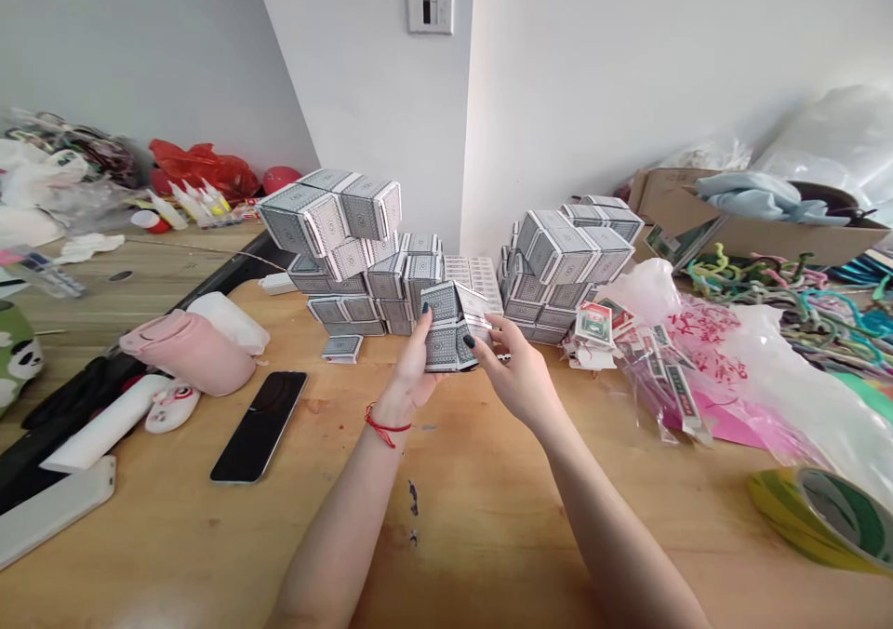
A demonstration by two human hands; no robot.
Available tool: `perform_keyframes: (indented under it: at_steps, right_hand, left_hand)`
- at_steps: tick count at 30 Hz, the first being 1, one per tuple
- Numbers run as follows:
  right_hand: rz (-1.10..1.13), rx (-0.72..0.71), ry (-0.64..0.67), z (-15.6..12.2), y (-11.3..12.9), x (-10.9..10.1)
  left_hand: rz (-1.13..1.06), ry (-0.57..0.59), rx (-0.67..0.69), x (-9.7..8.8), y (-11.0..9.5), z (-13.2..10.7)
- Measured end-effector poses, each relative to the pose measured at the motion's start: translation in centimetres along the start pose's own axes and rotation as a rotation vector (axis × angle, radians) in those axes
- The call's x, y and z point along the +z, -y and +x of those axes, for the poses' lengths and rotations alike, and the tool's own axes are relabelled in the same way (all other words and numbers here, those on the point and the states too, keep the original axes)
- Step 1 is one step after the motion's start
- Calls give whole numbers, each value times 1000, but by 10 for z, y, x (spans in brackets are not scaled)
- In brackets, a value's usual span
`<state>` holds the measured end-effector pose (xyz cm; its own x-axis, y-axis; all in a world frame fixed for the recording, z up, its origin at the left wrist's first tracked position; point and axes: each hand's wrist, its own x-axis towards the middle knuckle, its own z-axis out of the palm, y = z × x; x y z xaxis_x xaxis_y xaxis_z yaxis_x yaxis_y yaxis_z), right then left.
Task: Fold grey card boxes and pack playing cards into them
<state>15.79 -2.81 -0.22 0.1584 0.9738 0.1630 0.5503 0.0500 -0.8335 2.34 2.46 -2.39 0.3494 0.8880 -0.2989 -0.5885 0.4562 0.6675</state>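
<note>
- A wooden desk [481,527] is stretching across the frame beneath white walls, with a wall switch plate [430,10] mounted above it.
- A cardboard box [760,240] is standing at the far right corner of the desk, with pale blue cloth [760,196] lying over its top.
- A left stack of grey-patterned card packs [341,257] and a right stack of grey-patterned card packs [565,266] are rising from the desk, just apart from each other.
- A pink-printed plastic bag [718,359] is lying right of the stacks, beside a tangle of coloured cords [788,303].
- The person's left hand [411,361] is holding a small bunch of loose packs [441,341] upright in a narrow grip, just in front of the stacks, its dark-painted fingertips [425,308] resting on the top pack.
- The person's right hand [520,378] is reaching in from the other side in a narrow grip, its fingertips [469,341] touching those packs; how much it is bearing cannot be told.
- A black smartphone [258,426] is lying face up left of the hands, near a pink bottle sleeve [188,352].
- A roll of green and yellow tape [823,519] is resting at the desk's right edge.
- A red string bracelet [382,426] is circling the left wrist.
</note>
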Motion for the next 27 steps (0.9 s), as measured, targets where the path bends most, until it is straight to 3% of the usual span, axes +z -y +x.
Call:
perform_keyframes:
  at_steps: [4,7,9,13,15,27]
  right_hand:
    - [-265,-101,-155,-6,7,7]
    - [-414,-140,-198,-9,9,9]
    - [-445,-179,-170,-9,10,6]
    - [-366,-333,50,-6,7,-5]
    - [-366,-374,101,-4,6,-8]
    - [-613,-411,-69,-4,6,1]
  left_hand:
    - [19,-10,-99,1,-1,-1]
    - [11,2,-142,0,-1,-1]
    - [16,10,-163,-1,-2,-1]
    - [6,17,-200,-2,-4,-1]
    - [-11,15,-207,-3,-5,-1]
    - [-65,-21,-245,1,4,0]
